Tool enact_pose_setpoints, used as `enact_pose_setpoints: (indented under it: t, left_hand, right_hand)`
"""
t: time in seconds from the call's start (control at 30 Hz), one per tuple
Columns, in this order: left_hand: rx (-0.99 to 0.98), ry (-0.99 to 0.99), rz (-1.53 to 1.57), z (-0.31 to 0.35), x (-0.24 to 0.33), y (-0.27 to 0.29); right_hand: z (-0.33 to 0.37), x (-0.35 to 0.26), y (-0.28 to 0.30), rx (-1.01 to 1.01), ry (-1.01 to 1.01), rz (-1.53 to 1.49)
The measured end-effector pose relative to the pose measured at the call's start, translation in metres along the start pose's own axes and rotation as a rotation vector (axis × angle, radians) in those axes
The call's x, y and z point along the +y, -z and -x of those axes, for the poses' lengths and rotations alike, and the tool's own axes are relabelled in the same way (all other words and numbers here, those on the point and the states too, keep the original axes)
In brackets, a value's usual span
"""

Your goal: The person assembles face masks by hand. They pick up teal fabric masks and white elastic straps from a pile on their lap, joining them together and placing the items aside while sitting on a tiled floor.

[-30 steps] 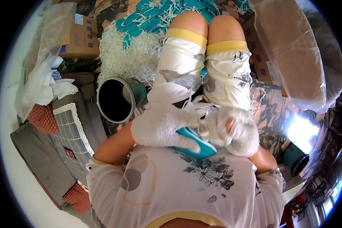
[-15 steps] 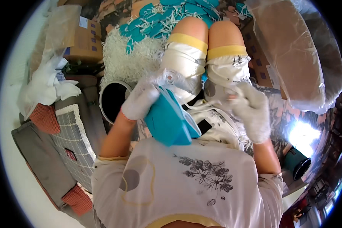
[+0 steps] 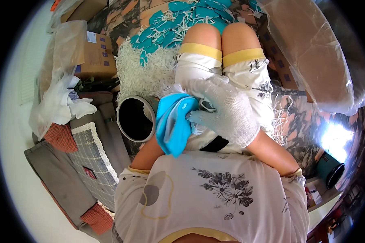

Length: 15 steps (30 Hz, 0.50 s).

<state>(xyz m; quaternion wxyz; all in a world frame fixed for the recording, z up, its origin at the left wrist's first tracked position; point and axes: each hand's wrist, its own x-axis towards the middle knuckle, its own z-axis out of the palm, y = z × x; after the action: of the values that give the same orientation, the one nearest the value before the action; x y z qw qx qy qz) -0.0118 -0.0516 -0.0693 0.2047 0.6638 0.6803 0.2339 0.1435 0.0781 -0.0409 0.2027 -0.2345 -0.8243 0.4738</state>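
Observation:
Over my lap is a teal folded face mask (image 3: 174, 125) with a white inner side. My left hand (image 3: 171, 90), in a white knit glove, grips its far edge and is largely hidden behind it. My gloved right hand (image 3: 233, 111) reaches across to the mask's right side, fingers curled around white elastic straps (image 3: 207, 106). Its fingertips touch or nearly touch the mask; I cannot tell which. Beyond my knees lies a pile of teal masks (image 3: 172, 26) with white straps.
A heap of loose white straps (image 3: 140, 73) lies left of my legs. Nearer stands a round dark bin (image 3: 136, 119). A cardboard box (image 3: 95, 56) and a grey sofa (image 3: 56, 174) are at left. Plastic-covered boxes (image 3: 312, 52) stand at right, and a teal container (image 3: 328, 168) is lower right.
My right hand has come left from beside my right thigh to the mask, bringing the straps together. The mask has turned more upright, and the view has shifted slightly.

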Motion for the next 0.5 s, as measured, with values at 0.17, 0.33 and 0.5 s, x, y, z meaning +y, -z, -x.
enact_pose_setpoints:
  t: [0.17, 0.33, 0.5]
  left_hand:
    - [0.056, 0.049, 0.059, -0.009, 0.015, 0.004]
    - [0.245, -0.16, 0.058, -0.032, -0.008, 0.027]
    - [0.068, 0.226, -0.117, -0.05, 0.047, 0.081]
  right_hand:
    - [0.002, 0.022, -0.006, -0.013, 0.027, -0.13]
    - [0.004, 0.032, 0.014, -0.114, -0.126, -0.231]
    - [-0.005, 0.026, 0.021, -0.239, -0.032, 0.077]
